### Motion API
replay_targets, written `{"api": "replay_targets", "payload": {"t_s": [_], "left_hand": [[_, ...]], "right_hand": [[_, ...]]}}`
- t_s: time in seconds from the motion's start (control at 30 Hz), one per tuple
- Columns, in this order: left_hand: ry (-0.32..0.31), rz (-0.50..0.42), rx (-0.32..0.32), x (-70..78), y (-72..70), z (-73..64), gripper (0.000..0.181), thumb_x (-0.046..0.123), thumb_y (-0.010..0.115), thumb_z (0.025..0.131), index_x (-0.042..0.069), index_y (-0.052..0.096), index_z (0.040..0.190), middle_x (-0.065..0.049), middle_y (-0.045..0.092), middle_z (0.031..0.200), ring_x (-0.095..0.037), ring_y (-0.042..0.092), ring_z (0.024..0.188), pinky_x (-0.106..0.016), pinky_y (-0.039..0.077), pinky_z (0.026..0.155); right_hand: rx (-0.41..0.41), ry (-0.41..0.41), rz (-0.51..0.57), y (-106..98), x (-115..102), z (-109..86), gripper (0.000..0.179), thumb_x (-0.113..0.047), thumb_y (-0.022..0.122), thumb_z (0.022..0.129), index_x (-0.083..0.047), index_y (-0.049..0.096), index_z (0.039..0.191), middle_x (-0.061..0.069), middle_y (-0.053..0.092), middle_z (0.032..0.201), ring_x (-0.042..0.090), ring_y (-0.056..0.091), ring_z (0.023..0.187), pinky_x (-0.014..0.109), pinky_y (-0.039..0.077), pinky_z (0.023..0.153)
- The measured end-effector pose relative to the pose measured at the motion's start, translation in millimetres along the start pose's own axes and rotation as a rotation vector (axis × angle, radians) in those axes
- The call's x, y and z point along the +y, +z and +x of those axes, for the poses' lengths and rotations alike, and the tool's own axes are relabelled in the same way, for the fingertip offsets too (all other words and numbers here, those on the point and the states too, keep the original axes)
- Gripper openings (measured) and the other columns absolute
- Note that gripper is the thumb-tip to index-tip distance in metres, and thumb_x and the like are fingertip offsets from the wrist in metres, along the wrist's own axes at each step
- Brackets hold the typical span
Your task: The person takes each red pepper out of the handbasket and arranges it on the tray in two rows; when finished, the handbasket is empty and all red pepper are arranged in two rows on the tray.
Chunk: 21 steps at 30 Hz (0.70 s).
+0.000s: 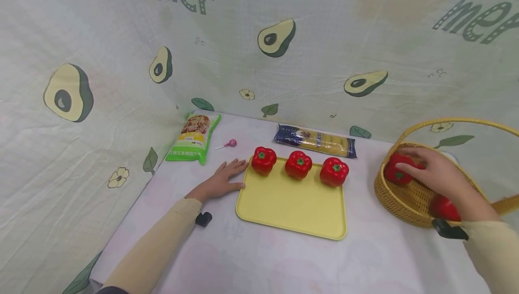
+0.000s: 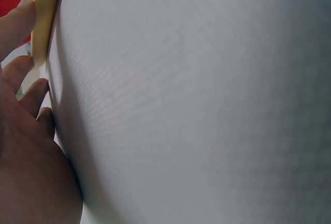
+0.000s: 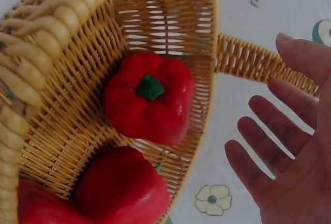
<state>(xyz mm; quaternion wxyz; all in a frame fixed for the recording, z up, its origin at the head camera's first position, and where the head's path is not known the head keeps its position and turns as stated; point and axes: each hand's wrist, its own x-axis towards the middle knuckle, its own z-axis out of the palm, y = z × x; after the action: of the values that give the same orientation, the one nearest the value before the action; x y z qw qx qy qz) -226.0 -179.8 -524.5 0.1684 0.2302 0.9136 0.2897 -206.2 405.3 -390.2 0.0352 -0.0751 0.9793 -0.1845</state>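
Three red bell peppers (image 1: pixel 298 165) stand in a row along the far side of a yellow tray (image 1: pixel 289 208). My left hand (image 1: pixel 223 181) lies flat with its fingers spread, thumb and fingertips at the tray's left edge. At the right, my right hand (image 1: pixel 438 174) is over a wicker basket (image 1: pixel 383 190), beside a red bell pepper (image 1: pixel 395 172) inside it. In the right wrist view the right hand (image 3: pixel 289 151) has its fingers extended and apart from the peppers. There, one bell pepper (image 3: pixel 150 100) shows its green stem, with two more partly seen below.
A green snack bag (image 1: pixel 192 138) lies at the back left beside a pink lollipop (image 1: pixel 232 142). Behind the tray is a blue and gold pasta packet (image 1: pixel 316 141). The basket's tall handle (image 1: pixel 458 120) arches above it. Avocado-printed cloth hangs behind and at the left.
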Motion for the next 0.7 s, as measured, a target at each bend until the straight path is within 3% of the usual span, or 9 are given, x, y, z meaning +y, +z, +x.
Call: {"api": "replay_targets", "payload": {"t_s": [0.43, 0.7], "left_hand": [[-0.008, -0.008, -0.005, -0.3, 0.5, 0.5, 0.080, 0.048, 0.064, 0.098, 0.021, 0.025, 0.163, -0.001, 0.020, 0.169, -0.023, 0.002, 0.158, -0.048, -0.007, 0.125], [-0.011, -0.003, -0.006, 1.1, 0.1, 0.2, 0.080, 0.048, 0.063, 0.098, 0.022, 0.025, 0.163, -0.001, 0.020, 0.169, -0.023, 0.002, 0.158, -0.048, -0.006, 0.126]], "right_hand": [[-0.095, 0.067, 0.022, 2.9, 31.5, 16.7, 0.076, -0.051, 0.065, 0.097, 0.002, 0.042, 0.147, 0.039, 0.041, 0.139, 0.060, 0.047, 0.116, 0.077, 0.039, 0.093], [-0.076, -0.004, 0.057, 12.9, 41.1, 23.6, 0.065, -0.038, 0.072, 0.095, 0.001, 0.051, 0.142, 0.036, 0.045, 0.141, 0.058, 0.045, 0.121, 0.073, 0.038, 0.094]]}}
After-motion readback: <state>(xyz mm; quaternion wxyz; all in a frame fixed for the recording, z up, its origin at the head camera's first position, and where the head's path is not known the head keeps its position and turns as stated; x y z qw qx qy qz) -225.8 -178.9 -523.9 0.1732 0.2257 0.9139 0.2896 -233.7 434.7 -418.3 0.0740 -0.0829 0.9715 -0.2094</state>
